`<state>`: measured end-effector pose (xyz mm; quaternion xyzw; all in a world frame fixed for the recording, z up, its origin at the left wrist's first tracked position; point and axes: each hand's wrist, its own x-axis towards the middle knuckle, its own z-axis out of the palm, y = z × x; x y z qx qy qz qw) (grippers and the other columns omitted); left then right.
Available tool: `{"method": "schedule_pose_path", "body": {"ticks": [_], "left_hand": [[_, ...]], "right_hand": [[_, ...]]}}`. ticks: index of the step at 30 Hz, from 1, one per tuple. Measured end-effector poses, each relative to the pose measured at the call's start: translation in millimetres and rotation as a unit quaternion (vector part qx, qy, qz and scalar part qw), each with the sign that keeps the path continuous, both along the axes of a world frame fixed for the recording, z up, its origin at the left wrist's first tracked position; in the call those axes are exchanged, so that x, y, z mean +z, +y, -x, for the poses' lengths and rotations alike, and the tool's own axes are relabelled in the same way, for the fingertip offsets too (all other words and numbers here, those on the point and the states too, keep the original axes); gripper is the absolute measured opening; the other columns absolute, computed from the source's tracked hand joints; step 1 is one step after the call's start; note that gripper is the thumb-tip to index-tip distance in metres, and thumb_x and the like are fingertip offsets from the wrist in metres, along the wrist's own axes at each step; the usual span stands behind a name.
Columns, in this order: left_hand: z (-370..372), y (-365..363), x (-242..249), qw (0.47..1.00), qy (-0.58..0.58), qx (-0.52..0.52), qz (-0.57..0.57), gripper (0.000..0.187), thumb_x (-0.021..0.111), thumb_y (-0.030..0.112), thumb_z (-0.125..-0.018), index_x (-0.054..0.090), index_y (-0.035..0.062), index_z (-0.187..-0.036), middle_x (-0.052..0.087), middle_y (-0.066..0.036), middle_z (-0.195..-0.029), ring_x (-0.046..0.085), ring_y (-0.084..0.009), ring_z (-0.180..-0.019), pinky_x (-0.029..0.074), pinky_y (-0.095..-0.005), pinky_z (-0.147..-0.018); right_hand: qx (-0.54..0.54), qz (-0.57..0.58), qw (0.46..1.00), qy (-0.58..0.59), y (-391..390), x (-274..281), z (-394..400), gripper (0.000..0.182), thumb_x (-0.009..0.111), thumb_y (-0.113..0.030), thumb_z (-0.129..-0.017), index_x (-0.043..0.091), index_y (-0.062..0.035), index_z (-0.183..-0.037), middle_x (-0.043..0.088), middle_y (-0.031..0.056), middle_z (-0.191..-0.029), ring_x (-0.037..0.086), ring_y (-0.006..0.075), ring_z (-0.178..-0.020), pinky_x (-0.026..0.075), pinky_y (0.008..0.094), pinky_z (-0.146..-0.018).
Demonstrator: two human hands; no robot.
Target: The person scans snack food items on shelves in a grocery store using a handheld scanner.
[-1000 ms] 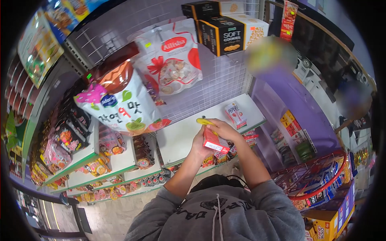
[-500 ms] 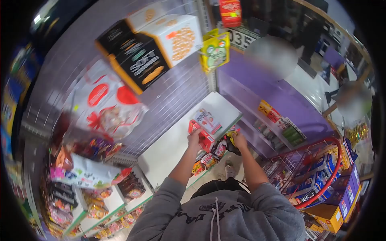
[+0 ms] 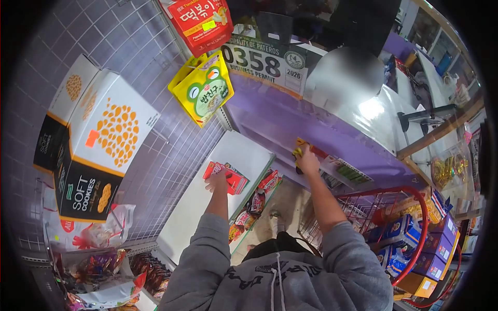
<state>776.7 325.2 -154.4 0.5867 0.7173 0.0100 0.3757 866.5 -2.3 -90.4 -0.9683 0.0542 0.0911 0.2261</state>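
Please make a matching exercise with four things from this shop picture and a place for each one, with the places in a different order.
Things:
1. red box
2. yellow-green bag
3. Soft Cookies carton
4. blue boxes

Places:
a. hanging on the wire grid wall, upper middle
b. inside the red basket on the right
c. lying on the white shelf, under the left hand
d. on the far left, against the grid wall

Right pairs: 1-c, 2-a, 3-d, 4-b
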Motion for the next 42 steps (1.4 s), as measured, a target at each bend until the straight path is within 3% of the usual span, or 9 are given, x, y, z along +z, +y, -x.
{"method": "schedule_pose_path", "body": {"ticks": [3, 6, 15, 18, 21, 26, 33, 37, 42], "left_hand": [[-1.0, 4.8, -9.3, 1.0, 0.012, -0.014, 0.02, 0.107, 0.087, 0.04, -0.055, 0.026, 0.0005, -0.133, 0.03, -0.019, -0.13, 0.041, -0.0406, -0.118, 0.045, -0.0529, -0.092], [6.9, 11.9, -32.4, 0.997, 0.042, -0.069, -0.012, 0.106, 0.087, 0.039, -0.054, 0.027, 0.001, -0.132, 0.029, -0.021, -0.129, 0.041, -0.0404, -0.117, 0.045, -0.0509, -0.092], [55.2, -1.0, 5.8, 0.975, -0.062, -0.139, -0.162, 0.108, 0.084, 0.025, -0.061, 0.015, 0.0053, -0.142, 0.024, -0.02, -0.131, 0.028, -0.0371, -0.12, 0.043, -0.0513, -0.09], [80.7, -5.6, 6.5, 0.967, -0.096, -0.159, -0.177, 0.103, 0.083, 0.023, -0.062, 0.019, 0.0053, -0.141, 0.024, -0.021, -0.132, 0.028, -0.0377, -0.12, 0.039, -0.0521, -0.094], [107.8, -13.9, 11.9, 0.956, -0.128, -0.188, -0.185, 0.094, 0.081, 0.018, -0.064, 0.026, 0.0003, -0.138, 0.024, -0.024, -0.133, 0.028, -0.0401, -0.119, 0.029, -0.0518, -0.101], [152.4, -25.3, 28.7, 0.937, -0.166, -0.234, -0.201, 0.088, 0.079, 0.016, -0.065, 0.029, -0.0012, -0.136, 0.027, -0.025, -0.132, 0.028, -0.0406, -0.12, 0.027, -0.0505, -0.102], [184.7, -38.2, 68.2, 0.856, -0.262, -0.373, -0.244, 0.067, 0.075, 0.021, -0.073, 0.042, 0.0028, -0.129, 0.043, -0.02, -0.126, 0.036, -0.0374, -0.119, 0.03, -0.0454, -0.103], [201.3, -43.0, 128.7, 0.795, -0.332, -0.471, -0.187, 0.057, 0.067, 0.032, -0.083, 0.045, 0.0044, -0.129, 0.044, -0.019, -0.132, 0.037, -0.036, -0.125, 0.029, -0.0433, -0.106], [268.9, -27.4, 188.7, 0.698, -0.464, -0.545, 0.002, 0.065, 0.054, 0.038, -0.093, 0.029, 0.0071, -0.144, 0.037, -0.016, -0.143, 0.035, -0.0278, -0.132, 0.026, -0.0369, -0.11]], "right_hand": [[-0.003, 0.029, 0.999, -0.019, -8.2, -23.3, -28.8, 0.032, 0.053, -0.02, -0.083, 0.058, -0.0054, -0.111, 0.065, 0.02, -0.098, 0.064, 0.0392, -0.089, 0.051, 0.0462, -0.078], [0.029, 0.095, 0.976, -0.192, -19.3, -70.6, -40.7, 0.029, 0.052, -0.017, -0.083, 0.059, -0.0071, -0.109, 0.066, 0.0172, -0.098, 0.064, 0.0368, -0.09, 0.052, 0.0444, -0.078], [0.007, 0.122, 0.972, -0.202, -6.4, -56.9, -42.5, 0.028, 0.055, -0.019, -0.083, 0.062, -0.0107, -0.109, 0.065, 0.0142, -0.1, 0.064, 0.0317, -0.093, 0.051, 0.0429, -0.078], [0.002, 0.076, 0.991, -0.113, 2.4, -29.6, -40.6, 0.035, 0.061, -0.018, -0.079, 0.058, -0.0052, -0.112, 0.061, 0.0191, -0.108, 0.061, 0.0356, -0.099, 0.05, 0.046, -0.079], [0.026, 0.093, 0.976, -0.195, -3.3, -53.3, -41.5, 0.036, 0.061, -0.019, -0.079, 0.058, -0.0051, -0.113, 0.062, 0.019, -0.105, 0.063, 0.0358, -0.093, 0.052, 0.0466, -0.074], [0.039, 0.093, 0.979, -0.178, -7.2, -62.1, -36.8, 0.031, 0.062, -0.023, -0.078, 0.062, -0.0163, -0.108, 0.066, 0.0146, -0.084, 0.066, 0.0358, -0.077, 0.054, 0.0455, -0.064], [0.151, 0.085, 0.976, -0.131, 27.6, 7.0, 13.5, 0.031, 0.062, -0.022, -0.074, 0.064, -0.0224, -0.105, 0.067, 0.0149, -0.082, 0.066, 0.0357, -0.077, 0.054, 0.046, -0.066], [0.268, 0.013, 0.955, -0.124, 55.0, 106.2, 61.3, 0.034, 0.065, -0.018, -0.069, 0.069, -0.021, -0.102, 0.068, 0.016, -0.089, 0.065, 0.0365, -0.083, 0.053, 0.0417, -0.074], [0.535, -0.271, 0.797, 0.071, 122.6, 185.7, 125.9, 0.043, 0.07, -0.01, -0.063, 0.067, -0.0097, -0.106, 0.069, 0.0135, -0.094, 0.067, 0.0265, -0.083, 0.051, 0.0335, -0.076]]}}
